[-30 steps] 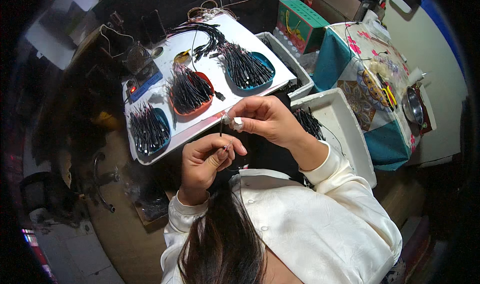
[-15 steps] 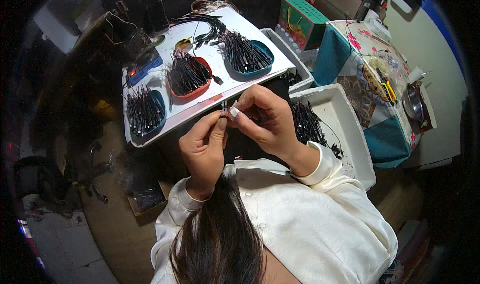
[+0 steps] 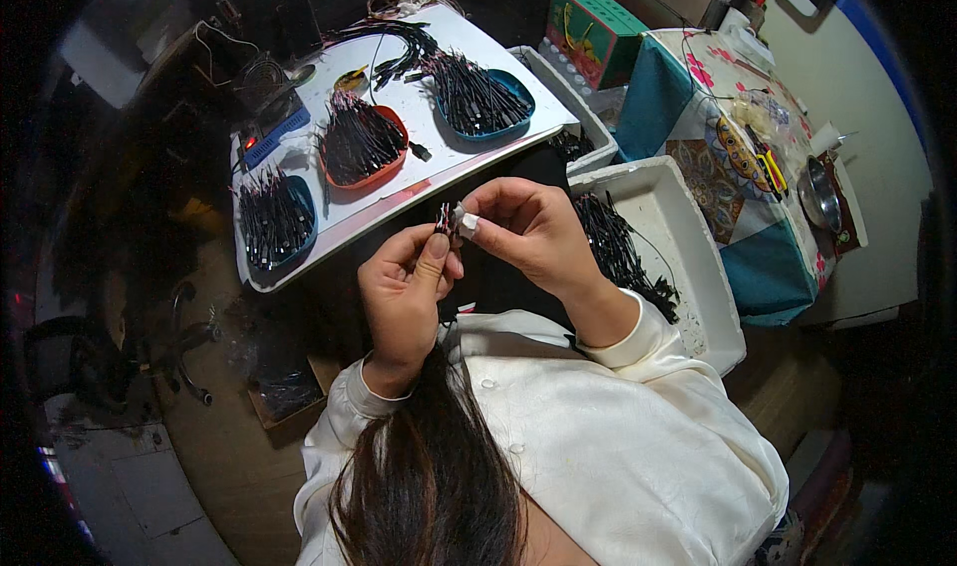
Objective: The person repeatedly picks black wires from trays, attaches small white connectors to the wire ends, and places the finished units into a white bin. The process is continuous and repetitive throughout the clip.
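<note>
Black and red, a small wired component (image 3: 446,221) is sitting between the two hands just in front of the near edge of the white table (image 3: 419,182). The left hand (image 3: 404,292) is pinching it from below, thumb pressing up against its lower end, fingers (image 3: 436,252) closed on it. The right hand (image 3: 528,229) is gripping its upper end from the right, its pale-nailed fingertips (image 3: 469,223) closed around the piece, so both hands are touching it at once. What kind of part it is cannot be told; it is too small.

Beyond the hands, on the table, an orange tray (image 3: 361,147) is holding a heap of black wired pieces at the middle, a blue tray (image 3: 480,98) with more of them is lying to its right, and another blue tray (image 3: 274,219) is lying to the left near the table's corner. A loose bundle of black wires (image 3: 394,48) is resting at the far edge. To the right of the hands, a white foam box (image 3: 688,257) is holding a further pile of black wired pieces (image 3: 618,252). Farther right, a patterned cloth (image 3: 738,157) is covering a surface, with a green box (image 3: 593,23) behind it.
</note>
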### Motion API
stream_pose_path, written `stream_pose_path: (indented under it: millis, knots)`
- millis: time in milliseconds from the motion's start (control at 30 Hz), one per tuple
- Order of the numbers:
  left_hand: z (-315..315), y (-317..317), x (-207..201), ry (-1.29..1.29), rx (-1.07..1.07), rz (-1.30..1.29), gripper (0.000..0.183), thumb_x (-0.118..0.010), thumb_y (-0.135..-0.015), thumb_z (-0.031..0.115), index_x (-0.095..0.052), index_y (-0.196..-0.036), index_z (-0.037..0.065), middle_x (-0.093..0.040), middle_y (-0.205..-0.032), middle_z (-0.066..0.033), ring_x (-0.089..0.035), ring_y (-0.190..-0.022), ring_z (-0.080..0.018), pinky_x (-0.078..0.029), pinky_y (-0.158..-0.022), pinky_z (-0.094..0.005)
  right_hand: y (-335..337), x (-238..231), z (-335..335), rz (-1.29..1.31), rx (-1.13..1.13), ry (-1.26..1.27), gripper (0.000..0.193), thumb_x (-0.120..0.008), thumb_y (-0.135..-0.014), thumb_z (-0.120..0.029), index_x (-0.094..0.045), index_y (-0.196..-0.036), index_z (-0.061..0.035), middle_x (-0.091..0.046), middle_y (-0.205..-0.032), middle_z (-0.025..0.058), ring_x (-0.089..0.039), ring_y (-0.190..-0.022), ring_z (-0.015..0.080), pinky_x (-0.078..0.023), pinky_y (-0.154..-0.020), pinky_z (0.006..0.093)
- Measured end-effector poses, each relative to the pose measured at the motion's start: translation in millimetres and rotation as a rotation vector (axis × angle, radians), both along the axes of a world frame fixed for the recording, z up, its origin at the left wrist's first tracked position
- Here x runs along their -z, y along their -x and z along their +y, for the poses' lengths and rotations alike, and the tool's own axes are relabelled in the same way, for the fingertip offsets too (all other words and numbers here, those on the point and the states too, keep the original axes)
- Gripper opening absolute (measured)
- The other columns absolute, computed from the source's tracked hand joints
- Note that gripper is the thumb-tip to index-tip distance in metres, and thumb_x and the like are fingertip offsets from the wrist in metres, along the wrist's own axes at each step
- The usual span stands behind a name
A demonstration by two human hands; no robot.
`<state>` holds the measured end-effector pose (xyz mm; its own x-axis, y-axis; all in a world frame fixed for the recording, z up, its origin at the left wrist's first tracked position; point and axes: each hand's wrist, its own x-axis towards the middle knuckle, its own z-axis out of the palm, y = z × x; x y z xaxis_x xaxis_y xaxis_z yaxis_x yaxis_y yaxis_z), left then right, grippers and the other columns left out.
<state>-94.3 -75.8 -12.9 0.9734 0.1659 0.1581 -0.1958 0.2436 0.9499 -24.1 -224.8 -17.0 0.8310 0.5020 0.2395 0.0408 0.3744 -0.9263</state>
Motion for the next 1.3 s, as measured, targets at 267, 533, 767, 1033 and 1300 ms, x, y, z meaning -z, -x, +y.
stream_pose_path:
  millis: [267,533,767,1033,1300]
  knots:
    - [1.9,-0.7,3.5,-0.035,-0.025,0.006,0.017,-0.058,-0.095,0.011,-0.063,-0.102,-0.004,-0.058,-0.073,-0.0014,-0.041,-0.056,-0.0017,-0.028,-0.048,-0.0167,1.0,-2.0,2.9,-0.072,0.025,0.092,0.012,-0.064,-0.086,0.0,-0.062,-0.097,0.0048,-0.064,-0.084,0.0027,-0.06,-0.075,0.0054,-0.049,-0.065,0.0193]
    - [-8.5,-1.5,5.3,-0.025,-0.14,0.068,0.015,-0.056,-0.095,0.009,-0.064,-0.099,-0.003,-0.057,-0.07,0.0003,-0.04,-0.053,-0.0027,-0.027,-0.046,-0.0179,3.2,-3.6,4.7,-0.253,0.107,0.178,0.012,-0.065,-0.083,-0.005,-0.059,-0.091,0.0014,-0.06,-0.078,0.0028,-0.056,-0.071,0.0057,-0.048,-0.062,0.0224]
    - [19.7,-23.5,16.9,-0.052,-0.388,-0.118,0.018,-0.056,-0.096,0.013,-0.061,-0.093,-0.003,-0.064,-0.075,-0.008,-0.061,-0.063,-0.0138,-0.048,-0.058,-0.0229,-48.6,-23.2,-97.6,-0.138,0.317,0.029,0.012,-0.06,-0.091,-0.011,-0.055,-0.098,-0.0023,-0.066,-0.087,0.0108,-0.067,-0.076,0.0182,-0.055,-0.062,0.0273]
    - [64.3,-34.7,36.4,0.144,-0.31,-0.122,0.016,-0.054,-0.097,0.014,-0.06,-0.094,-0.001,-0.062,-0.077,-0.0067,-0.043,-0.05,-0.0044,-0.031,-0.043,-0.016,-174.3,-91.1,-356.6,-0.681,1.37,-0.741,0.004,-0.046,-0.089,0.006,-0.048,-0.092,0.0078,-0.064,-0.095,0.0268,-0.067,-0.089,0.0347,-0.06,-0.078,0.0294]
    - [44.8,-48.5,41.1,0.134,-0.326,0.076,0.013,-0.053,-0.096,0.008,-0.057,-0.089,-0.002,-0.059,-0.072,-0.0065,-0.035,-0.046,-0.0022,-0.024,-0.043,-0.0167,-274.9,71.6,-422.9,0.049,1.666,0.073,0.023,-0.053,-0.086,0.009,-0.039,-0.104,0.0081,-0.061,-0.095,0.0248,-0.069,-0.075,0.0312,-0.06,-0.064,0.0377]
